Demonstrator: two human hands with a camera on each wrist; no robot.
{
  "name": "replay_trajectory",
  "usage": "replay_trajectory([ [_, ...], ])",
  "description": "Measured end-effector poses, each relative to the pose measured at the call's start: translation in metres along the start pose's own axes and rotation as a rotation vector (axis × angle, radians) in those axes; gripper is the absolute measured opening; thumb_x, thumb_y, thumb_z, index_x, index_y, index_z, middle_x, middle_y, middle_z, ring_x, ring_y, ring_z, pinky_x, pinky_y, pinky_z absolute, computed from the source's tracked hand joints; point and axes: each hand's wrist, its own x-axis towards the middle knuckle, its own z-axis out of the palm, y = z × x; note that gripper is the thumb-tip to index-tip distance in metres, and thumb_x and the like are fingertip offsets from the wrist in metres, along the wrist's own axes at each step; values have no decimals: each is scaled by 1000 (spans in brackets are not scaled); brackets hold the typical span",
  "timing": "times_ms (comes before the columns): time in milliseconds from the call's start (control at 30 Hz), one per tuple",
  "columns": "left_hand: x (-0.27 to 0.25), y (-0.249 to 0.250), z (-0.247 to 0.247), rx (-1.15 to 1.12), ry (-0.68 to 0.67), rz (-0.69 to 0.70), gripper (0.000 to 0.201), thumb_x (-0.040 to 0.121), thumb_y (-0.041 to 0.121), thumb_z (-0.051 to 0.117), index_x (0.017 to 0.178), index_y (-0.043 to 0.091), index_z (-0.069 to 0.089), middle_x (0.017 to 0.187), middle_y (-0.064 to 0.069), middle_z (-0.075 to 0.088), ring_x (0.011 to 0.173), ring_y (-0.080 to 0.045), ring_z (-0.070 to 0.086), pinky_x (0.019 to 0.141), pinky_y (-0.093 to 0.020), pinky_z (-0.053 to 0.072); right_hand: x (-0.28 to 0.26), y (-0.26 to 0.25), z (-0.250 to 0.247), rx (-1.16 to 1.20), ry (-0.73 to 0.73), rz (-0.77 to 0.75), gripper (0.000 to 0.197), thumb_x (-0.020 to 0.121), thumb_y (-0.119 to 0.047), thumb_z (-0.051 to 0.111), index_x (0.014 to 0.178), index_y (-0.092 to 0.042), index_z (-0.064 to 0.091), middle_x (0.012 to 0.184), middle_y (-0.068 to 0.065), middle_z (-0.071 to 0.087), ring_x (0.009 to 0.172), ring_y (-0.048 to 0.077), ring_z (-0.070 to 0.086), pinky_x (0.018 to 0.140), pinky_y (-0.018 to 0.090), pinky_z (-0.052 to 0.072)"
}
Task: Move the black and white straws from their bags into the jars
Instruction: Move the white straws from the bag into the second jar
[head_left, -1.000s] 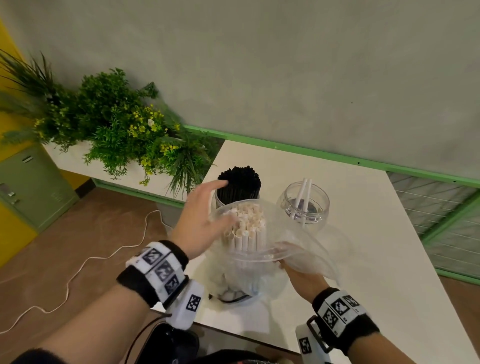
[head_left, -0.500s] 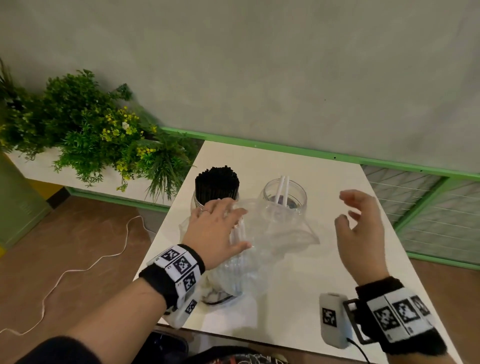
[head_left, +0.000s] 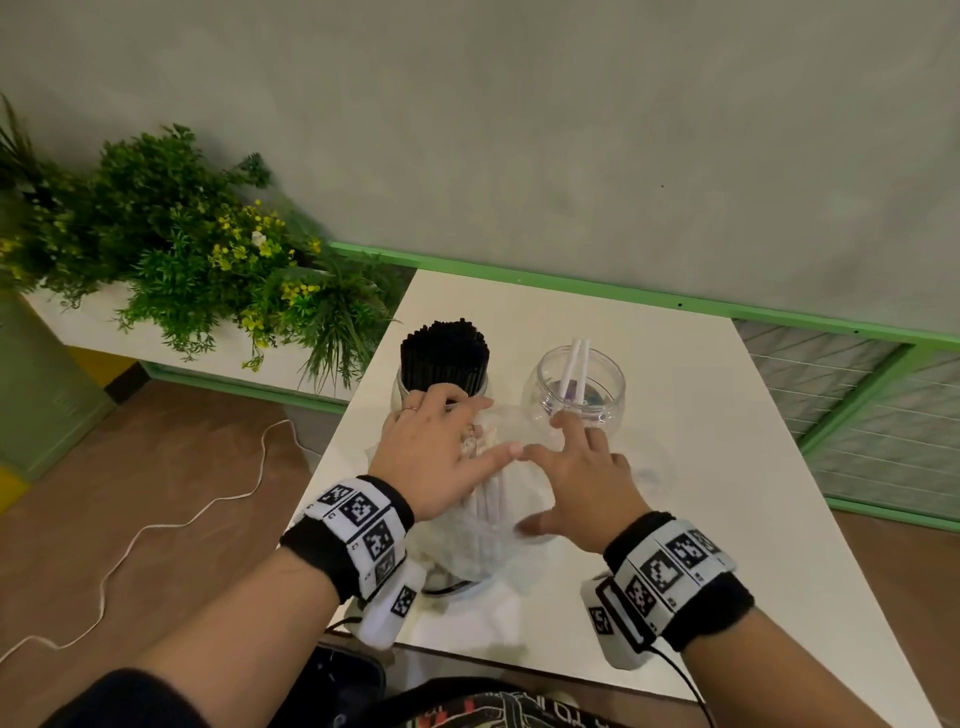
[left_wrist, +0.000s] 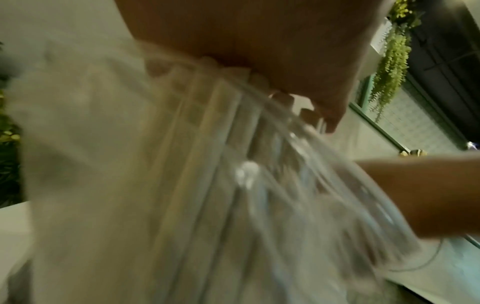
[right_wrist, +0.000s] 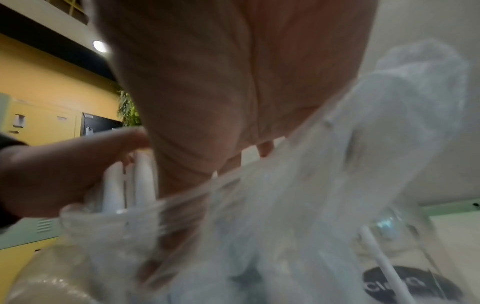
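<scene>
A bundle of white straws (head_left: 491, 499) stands upright in a clear plastic bag (head_left: 483, 545) on the white table (head_left: 701, 519). My left hand (head_left: 436, 457) lies palm down on the straw tops, fingers spread. In the left wrist view its palm (left_wrist: 246, 51) sits on the straw ends (left_wrist: 207, 164). My right hand (head_left: 576, 478) rests open on the bag's right side, fingers spread; the right wrist view shows its palm (right_wrist: 221, 92) against the plastic (right_wrist: 363, 144). Behind stand a jar full of black straws (head_left: 444, 358) and a clear jar (head_left: 579, 387) holding two white straws.
Green plants (head_left: 197, 260) in a white planter stand left of the table. A white cable (head_left: 130, 545) lies on the brown floor. A green rail (head_left: 623, 291) runs along the wall behind the table. Bare tabletop lies to the right of the jars.
My right hand let go of the bag's underside, lifted to the right, then came back onto the bag's side. My left hand stayed on the straw tops.
</scene>
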Motion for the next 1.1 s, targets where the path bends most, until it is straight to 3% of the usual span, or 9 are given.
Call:
replay_trajectory([
  [100,8,-7,-5,-97,-90,-105,75,76,75,17,132,36,49,130,6,52,118,-21,44,101,-41,36,2,-1,17,-38,-54,8,105,60,-68,74,144,-38,20,152,3,10,132,31,29,106,49,32],
  [200,15,-13,-9,-314,-91,-176,43,84,57,42,115,34,61,111,11,64,104,-13,57,93,-37,45,4,-3,32,-23,-28,17,116,58,-69,74,148,-33,9,150,3,16,129,29,34,105,46,32],
  [300,16,-19,-15,-553,-112,-174,18,89,36,61,105,32,66,95,17,67,87,-4,61,74,-18,45,7,-3,39,20,24,36,122,57,-70,74,149,-30,4,147,2,21,125,27,37,103,43,35],
  [400,12,-32,-21,-497,-85,-92,17,89,26,63,105,30,67,96,19,66,84,7,59,71,-5,42,7,0,43,71,34,45,128,55,-71,75,150,-28,0,144,1,21,124,25,37,102,41,38],
  [633,12,-43,-14,-495,-47,-127,14,97,26,52,86,25,62,73,6,60,64,-11,51,63,-20,41,10,-3,52,118,44,32,133,51,-72,76,149,-27,-3,144,1,20,123,24,38,101,40,39],
  [767,19,-46,-6,-722,-92,-234,20,100,21,45,90,16,61,83,8,71,84,-6,63,86,-25,45,12,-2,51,118,59,14,131,52,-73,75,150,-28,1,143,0,22,122,24,38,102,39,38],
  [833,20,-50,-4,-764,-93,-291,20,100,21,46,90,15,62,80,6,73,87,-13,65,91,-33,47,13,-1,51,118,53,7,128,54,-73,74,150,-29,3,140,-1,25,122,23,39,102,39,38],
  [967,17,-60,-10,-954,-80,-435,14,97,17,51,100,22,64,98,-15,71,81,-25,59,76,-39,46,17,0,55,114,27,-4,122,62,-68,72,151,-27,-1,134,0,33,117,23,44,96,38,43],
  [1100,-3,-70,-18,-1011,-66,-443,16,94,19,57,108,25,61,108,0,69,94,-17,62,81,-36,49,20,0,60,202,45,-25,118,65,-59,76,150,-26,1,132,0,33,108,23,52,85,35,50],
])
